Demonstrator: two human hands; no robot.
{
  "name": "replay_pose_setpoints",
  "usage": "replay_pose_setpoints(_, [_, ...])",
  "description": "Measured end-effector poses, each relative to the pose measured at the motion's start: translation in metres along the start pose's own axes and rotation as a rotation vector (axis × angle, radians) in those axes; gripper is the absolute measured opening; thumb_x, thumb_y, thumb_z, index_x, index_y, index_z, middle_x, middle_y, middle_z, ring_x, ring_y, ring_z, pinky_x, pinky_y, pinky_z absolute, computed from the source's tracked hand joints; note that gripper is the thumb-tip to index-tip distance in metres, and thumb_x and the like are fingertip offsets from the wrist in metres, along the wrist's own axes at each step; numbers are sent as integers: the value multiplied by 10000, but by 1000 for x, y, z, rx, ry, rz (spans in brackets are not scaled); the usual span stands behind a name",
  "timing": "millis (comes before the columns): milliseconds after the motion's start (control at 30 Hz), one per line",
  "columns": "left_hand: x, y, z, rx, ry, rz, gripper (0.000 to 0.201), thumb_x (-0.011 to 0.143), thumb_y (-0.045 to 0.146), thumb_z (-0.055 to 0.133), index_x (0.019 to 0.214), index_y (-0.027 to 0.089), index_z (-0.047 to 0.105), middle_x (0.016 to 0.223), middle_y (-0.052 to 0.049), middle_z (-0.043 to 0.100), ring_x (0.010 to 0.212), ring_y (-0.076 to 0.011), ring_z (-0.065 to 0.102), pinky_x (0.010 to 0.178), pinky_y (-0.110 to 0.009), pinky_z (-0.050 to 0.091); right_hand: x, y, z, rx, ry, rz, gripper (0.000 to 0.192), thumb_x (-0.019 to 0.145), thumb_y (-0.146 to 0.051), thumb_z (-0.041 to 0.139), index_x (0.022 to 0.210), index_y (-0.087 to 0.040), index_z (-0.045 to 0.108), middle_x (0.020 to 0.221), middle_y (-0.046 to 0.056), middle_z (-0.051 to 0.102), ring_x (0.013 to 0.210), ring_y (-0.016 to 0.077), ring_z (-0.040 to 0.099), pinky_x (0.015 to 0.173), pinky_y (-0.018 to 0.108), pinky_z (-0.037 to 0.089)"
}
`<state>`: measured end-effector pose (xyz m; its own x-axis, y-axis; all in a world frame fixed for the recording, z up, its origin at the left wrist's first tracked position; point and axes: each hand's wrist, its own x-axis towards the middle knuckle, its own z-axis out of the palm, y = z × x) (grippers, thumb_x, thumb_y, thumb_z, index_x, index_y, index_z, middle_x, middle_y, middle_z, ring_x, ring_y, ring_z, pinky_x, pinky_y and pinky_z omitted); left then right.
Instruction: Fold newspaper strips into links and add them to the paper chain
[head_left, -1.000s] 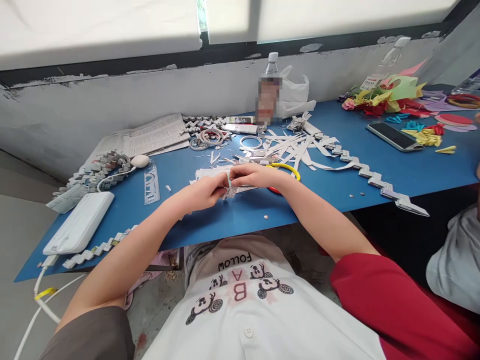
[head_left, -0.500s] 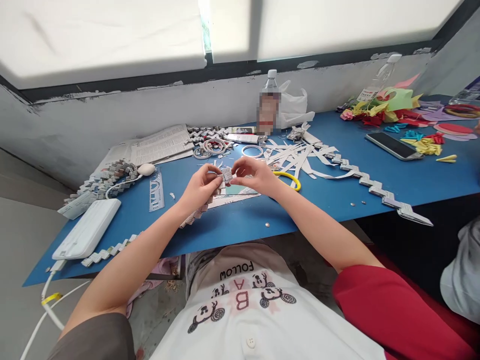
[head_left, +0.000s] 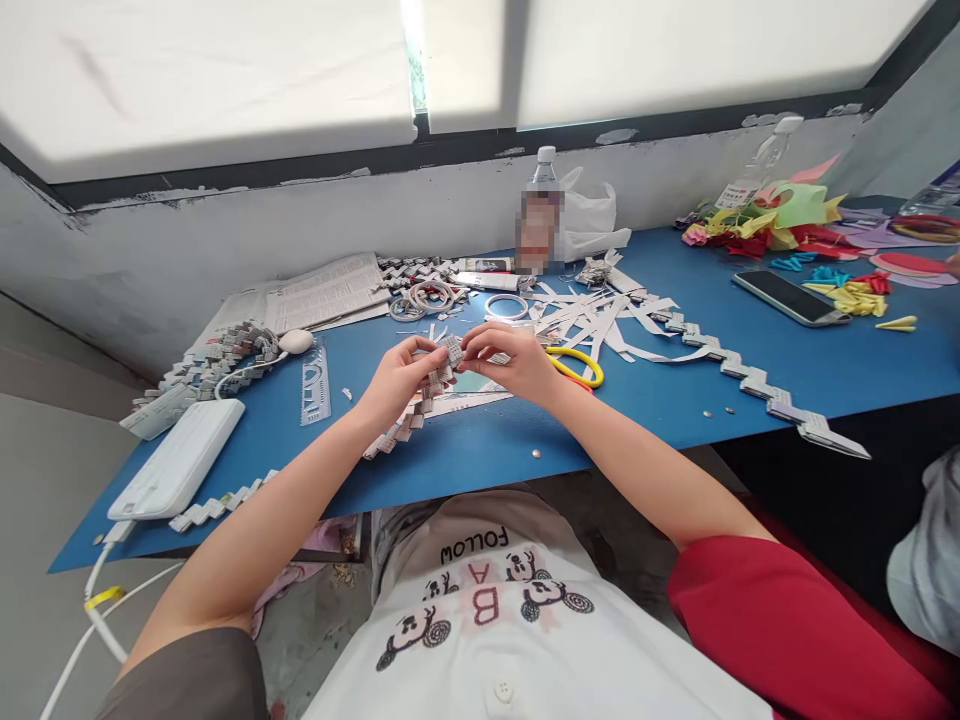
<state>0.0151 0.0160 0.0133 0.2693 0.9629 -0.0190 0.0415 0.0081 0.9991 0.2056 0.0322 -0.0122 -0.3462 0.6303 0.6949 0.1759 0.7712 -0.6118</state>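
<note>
The blue counter [head_left: 480,440] spreads out beneath and beyond the fingers, littered with paper work. Far to the left of the fingers lies a white power bank [head_left: 176,460], with a clear ruler [head_left: 315,372] between it and them. Beyond the fingers, toward the wall, sit folded newspaper [head_left: 322,290], a water bottle [head_left: 541,215] and a scatter of cut paper strips [head_left: 600,310]; yellow-handled scissors [head_left: 574,362] lie just right of the fingers, and a finished zigzag paper chain [head_left: 757,385] runs well off to the right.

The left hand [head_left: 397,378] and right hand [head_left: 510,360] meet above the counter's near middle, both sets of fingers closed in a pinch on the top end of a folded newspaper chain [head_left: 420,395]. The chain's tail hangs down and left from the fingers, its lower links resting on the counter.

Judging by the grip, the newest link is being worked in; it would go best if the left fingers kept the last fold pinched flat while the right fingers seated the strip squarely, so the zigzag holds tight and even.
</note>
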Motion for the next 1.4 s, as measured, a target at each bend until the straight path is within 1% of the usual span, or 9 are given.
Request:
replay_pose_setpoints(100, [0, 0, 0, 6, 13, 0, 400, 713, 474, 747, 909, 169, 578, 710, -31, 686, 685, -193, 680, 602, -290, 504, -1, 0, 1, -21, -17, -8, 247, 857, -436, 612, 788, -199, 610, 909, 64, 666, 750, 151, 632, 678, 324, 594])
replay_pose_setpoints(167, [0, 0, 0, 70, 57, 68, 416, 703, 478, 756, 954, 171, 627, 771, -48, 706, 735, -200, 680, 655, -312, 521, -2, 0, 2, -29, -27, -21, 203, 871, -404, 602, 836, -204, 614, 920, 60, 664, 768, 152, 636, 695, 321, 594])
replay_pose_setpoints(300, [0, -1, -3, 136, 130, 227, 331, 676, 458, 783, 830, 175, 705, 866, -67, 722, 820, -203, 661, 726, -312, 521, -4, -2, 3, -75, -28, -103, 141, 889, -330, 593, 971, -220, 623, 948, 49, 654, 729, 133, 637, 703, 302, 582])
replay_pose_setpoints(500, [1, -3, -5, 78, 88, 143, 353, 637, 467, 807, 783, 158, 720, 800, -72, 711, 735, -189, 641, 704, -324, 527, -4, -5, 2, -128, -99, -121, 177, 881, -348, 606, 1000, -217, 615, 979, 60, 645, 721, 140, 647, 733, 323, 572])
replay_pose_setpoints(700, [1, -4, -2, 83, 93, 127, 326, 641, 447, 811, 749, 156, 714, 744, -44, 686, 653, -135, 589, 617, -267, 476, -4, -3, 1, -154, -101, -143, 163, 852, -319, 648, 961, -208, 600, 906, 49, 646, 705, 143, 627, 720, 315, 550])
replay_pose_setpoints(900, [0, -3, -1, 52, 120, 132, 329, 657, 463, 792, 735, 159, 696, 662, -14, 630, 571, -111, 533, 540, -254, 429, -5, -3, 3, -152, -152, -140, 109, 866, -303, 611, 810, -214, 584, 966, 68, 632, 807, 173, 623, 761, 349, 541])
replay_pose_setpoints(1000, [0, -2, -2, 67, 127, 141, 331, 670, 470, 779, 749, 161, 693, 650, -11, 621, 555, -115, 532, 522, -255, 422, -6, -5, 5, -110, -98, -93, 115, 863, -321, 618, 892, -217, 581, 957, 56, 630, 758, 156, 621, 739, 338, 557])
replay_pose_setpoints(1100, [-1, -2, -2, 78, 119, 137, 340, 667, 476, 778, 749, 157, 694, 651, -17, 630, 542, -113, 526, 510, -254, 419, -6, -6, 7, -110, -54, -50, 201, 839, -344, 653, 981, -223, 576, 932, 45, 632, 751, 156, 625, 743, 335, 563])
replay_pose_setpoints(1400, [-1, -2, 3, 57, 163, 122, 372, 599, 488, 815, 707, 155, 688, 660, -18, 649, 567, -111, 541, 567, -261, 450, -4, -8, 11, -74, -106, 14, 144, 807, -236, 644, 910, -206, 547, 862, 27, 603, 692, 132, 589, 678, 294, 535])
